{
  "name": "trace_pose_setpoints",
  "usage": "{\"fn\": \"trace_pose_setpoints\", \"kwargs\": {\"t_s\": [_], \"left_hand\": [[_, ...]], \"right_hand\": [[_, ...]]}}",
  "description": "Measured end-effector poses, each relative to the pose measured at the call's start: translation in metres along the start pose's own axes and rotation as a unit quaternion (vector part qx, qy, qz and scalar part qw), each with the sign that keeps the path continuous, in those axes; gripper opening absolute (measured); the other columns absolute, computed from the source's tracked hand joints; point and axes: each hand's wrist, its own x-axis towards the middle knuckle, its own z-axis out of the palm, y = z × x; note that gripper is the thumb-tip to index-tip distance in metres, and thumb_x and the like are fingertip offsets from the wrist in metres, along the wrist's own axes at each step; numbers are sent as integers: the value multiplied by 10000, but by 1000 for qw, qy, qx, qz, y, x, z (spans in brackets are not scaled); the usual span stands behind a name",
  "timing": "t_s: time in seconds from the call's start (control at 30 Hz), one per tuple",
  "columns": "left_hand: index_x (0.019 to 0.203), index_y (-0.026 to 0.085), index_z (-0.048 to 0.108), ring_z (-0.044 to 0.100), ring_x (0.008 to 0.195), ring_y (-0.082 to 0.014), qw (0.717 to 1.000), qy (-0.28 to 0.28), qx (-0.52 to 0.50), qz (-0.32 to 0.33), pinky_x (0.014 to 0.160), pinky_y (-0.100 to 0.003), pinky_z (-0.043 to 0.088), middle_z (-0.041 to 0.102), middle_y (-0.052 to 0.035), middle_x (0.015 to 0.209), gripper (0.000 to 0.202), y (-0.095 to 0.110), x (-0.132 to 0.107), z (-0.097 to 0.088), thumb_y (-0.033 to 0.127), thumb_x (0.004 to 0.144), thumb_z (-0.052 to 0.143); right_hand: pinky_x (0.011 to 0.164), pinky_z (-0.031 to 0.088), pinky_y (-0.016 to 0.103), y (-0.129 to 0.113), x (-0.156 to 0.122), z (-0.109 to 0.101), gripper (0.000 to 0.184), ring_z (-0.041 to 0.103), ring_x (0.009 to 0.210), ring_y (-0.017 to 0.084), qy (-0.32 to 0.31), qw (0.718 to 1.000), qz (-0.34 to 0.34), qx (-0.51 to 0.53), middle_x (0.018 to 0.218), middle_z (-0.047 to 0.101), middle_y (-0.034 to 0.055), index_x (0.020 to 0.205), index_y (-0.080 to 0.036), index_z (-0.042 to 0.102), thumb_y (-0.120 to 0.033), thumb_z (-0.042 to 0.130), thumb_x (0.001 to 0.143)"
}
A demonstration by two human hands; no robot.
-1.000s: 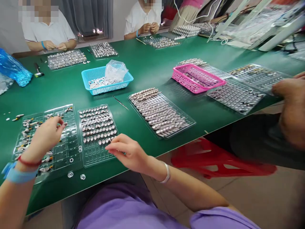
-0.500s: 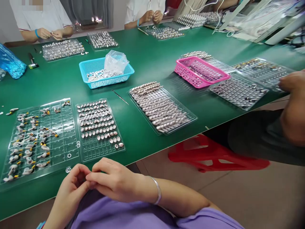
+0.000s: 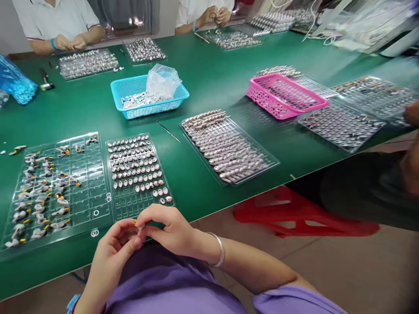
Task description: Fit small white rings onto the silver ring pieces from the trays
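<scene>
At the table's front edge, my left hand (image 3: 113, 247) and my right hand (image 3: 170, 229) meet with fingertips pinched together. Between them is a small white earbud part (image 3: 140, 227) with a yellow bit at its top, mostly covered by the fingers. Just beyond my hands, a clear tray (image 3: 126, 211) carries rows of small oval white pieces (image 3: 134, 163) with dark openings. Left of it lies a larger clear tray (image 3: 85, 196) with white earbud parts (image 3: 39, 208), many with yellow tips, in its left columns and a few at the top.
Metal tweezers (image 3: 168, 131) lie behind the oval pieces. Farther back is a blue basket (image 3: 149, 113) with a plastic bag. To the right are a tray of long white pieces (image 3: 229, 148), a pink basket (image 3: 286, 98) and a red stool (image 3: 304, 213). Co-workers sit across and at right.
Both hands have risen slightly and shifted right, and the yellow bit now shows between the fingertips. At right, the neighbouring person's hand has moved toward the picture's edge. The view has shifted a little.
</scene>
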Motion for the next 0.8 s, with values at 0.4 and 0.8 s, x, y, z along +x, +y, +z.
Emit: {"fn": "trace_pose_setpoints", "kwargs": {"t_s": [0.4,0.8], "left_hand": [[873,243,766,704,671,-125,993,52,52,93,633,-171,585,769,8,768,132,0,0,-2,296,754,781],[906,272,747,700,782,-99,937,60,214,270,710,-124,571,731,24,859,155,3,-6,-1,156,820,690]], "right_hand": [[720,598,220,1,-5,10,141,716,768,128,29,999,-7,31,856,753,37,1003,-202,748,-185,660,894],[717,604,229,-7,-9,15,83,715,723,135,70,993,52,74,794,751,24,849,-170,713,-196,768,794]]}}
